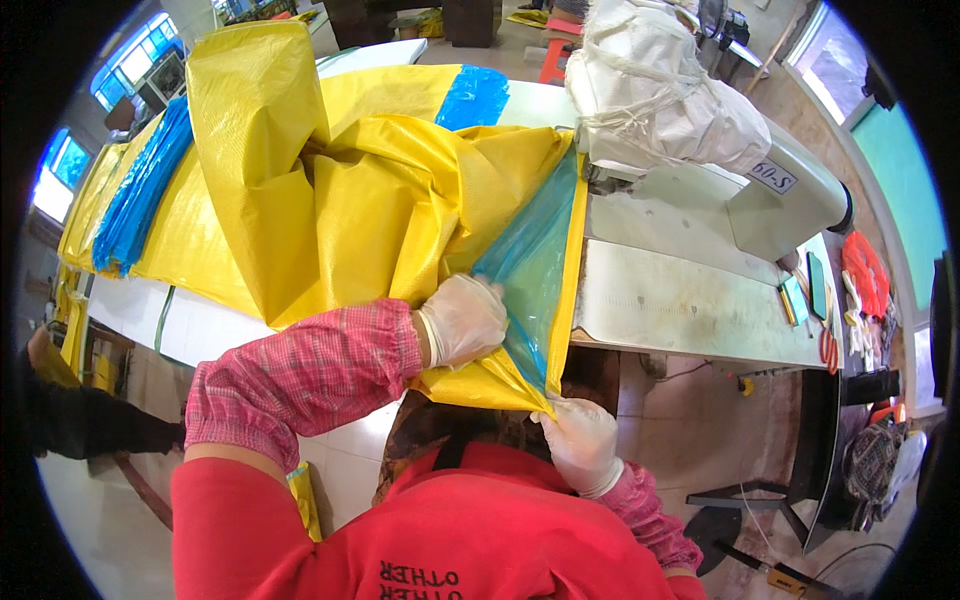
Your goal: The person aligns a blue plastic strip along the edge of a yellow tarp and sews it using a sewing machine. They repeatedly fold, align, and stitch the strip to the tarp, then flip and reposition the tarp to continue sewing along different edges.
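Note:
A yellow woven plastic sack (375, 217) lies bunched across the white table, its edge running under the needle end of a sewing machine (787, 195). At the sack's edge shows a translucent blue plastic liner (532, 277). My left hand (465, 321), in a whitish glove, is closed on folded sack material beside the liner. My right hand (581, 442), also gloved, pinches the near corner of the sack's edge, where yellow and blue meet. White cloth (637, 82) wraps the machine's head and hides most of it.
Stacked yellow sacks with a blue liner bundle (142, 187) lie at the left. On the machine table's right are red-handled scissors (828, 351), a green case (816, 285) and small tools. A red stool (553, 60) stands behind. Black metal legs (780, 499) stand below right.

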A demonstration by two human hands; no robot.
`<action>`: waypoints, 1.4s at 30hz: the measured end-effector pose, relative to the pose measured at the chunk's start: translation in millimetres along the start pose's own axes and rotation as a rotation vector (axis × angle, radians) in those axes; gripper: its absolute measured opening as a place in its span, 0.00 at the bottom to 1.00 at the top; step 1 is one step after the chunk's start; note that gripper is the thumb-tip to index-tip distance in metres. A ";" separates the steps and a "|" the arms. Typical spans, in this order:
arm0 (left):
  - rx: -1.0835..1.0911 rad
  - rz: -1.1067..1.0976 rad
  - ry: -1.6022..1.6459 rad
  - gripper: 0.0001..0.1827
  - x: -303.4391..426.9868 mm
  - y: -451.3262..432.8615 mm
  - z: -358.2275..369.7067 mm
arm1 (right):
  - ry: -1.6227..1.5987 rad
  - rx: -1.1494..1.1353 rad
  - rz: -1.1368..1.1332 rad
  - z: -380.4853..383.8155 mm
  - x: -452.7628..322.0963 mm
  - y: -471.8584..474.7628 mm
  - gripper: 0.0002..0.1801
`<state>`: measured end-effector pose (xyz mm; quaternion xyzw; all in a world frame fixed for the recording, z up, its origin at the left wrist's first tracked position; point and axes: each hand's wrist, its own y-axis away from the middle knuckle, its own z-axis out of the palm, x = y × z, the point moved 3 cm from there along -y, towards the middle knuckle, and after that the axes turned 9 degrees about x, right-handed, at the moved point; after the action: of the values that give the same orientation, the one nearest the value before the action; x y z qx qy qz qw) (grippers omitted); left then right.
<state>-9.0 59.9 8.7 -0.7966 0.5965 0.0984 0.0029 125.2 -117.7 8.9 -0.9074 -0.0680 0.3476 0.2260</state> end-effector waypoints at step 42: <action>0.713 -0.056 0.493 0.20 42.9 -23.5 -9.6 | 0.166 0.300 0.134 19.3 69.0 -55.9 0.28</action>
<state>26.3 24.8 8.6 -0.7614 0.5540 -0.3070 0.1379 166.0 -41.7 -19.6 -0.8916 0.0644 0.2920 0.3401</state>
